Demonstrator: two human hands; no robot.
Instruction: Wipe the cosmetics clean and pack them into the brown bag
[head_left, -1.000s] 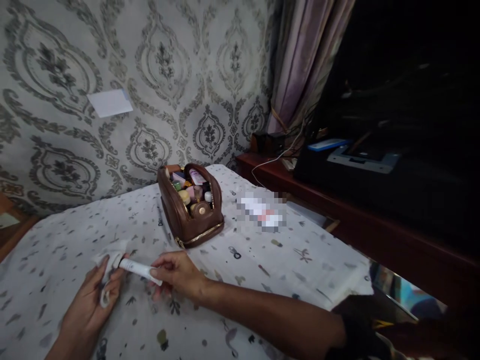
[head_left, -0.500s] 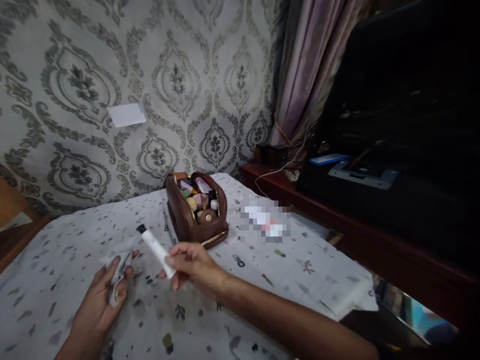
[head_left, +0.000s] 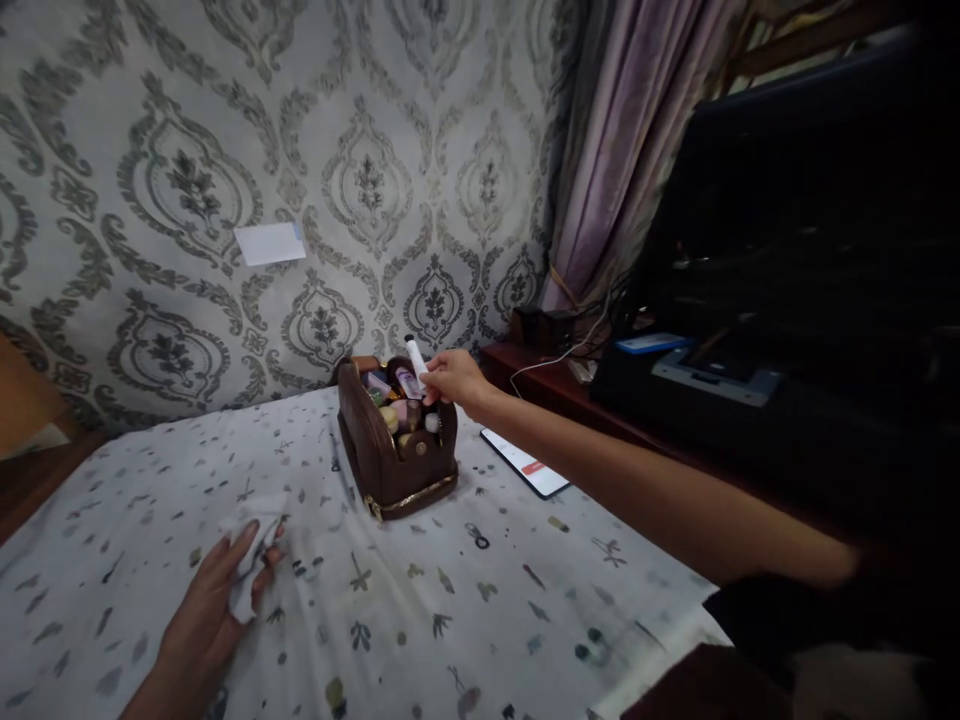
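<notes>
My right hand pinches a slim white tube with a black cap, held upright and slightly tilted above the back of the brown cosmetic bag. The bag is unzipped, with jars, tubes and bottles packed inside; a pink tube and a yellowish jar show among them. Lower left, over the bed sheet, my left hand is closed around a crumpled white tissue.
A smartphone with a lit screen lies right of the bag, partly behind my right forearm. The patterned sheet covers the surface. A dark red wooden desk with a cable borders it on the right, and a wallpapered wall stands behind.
My right hand has carried the white tube away from near the left hand, up and to the right, over the bag. The left hand stays low with the tissue.
</notes>
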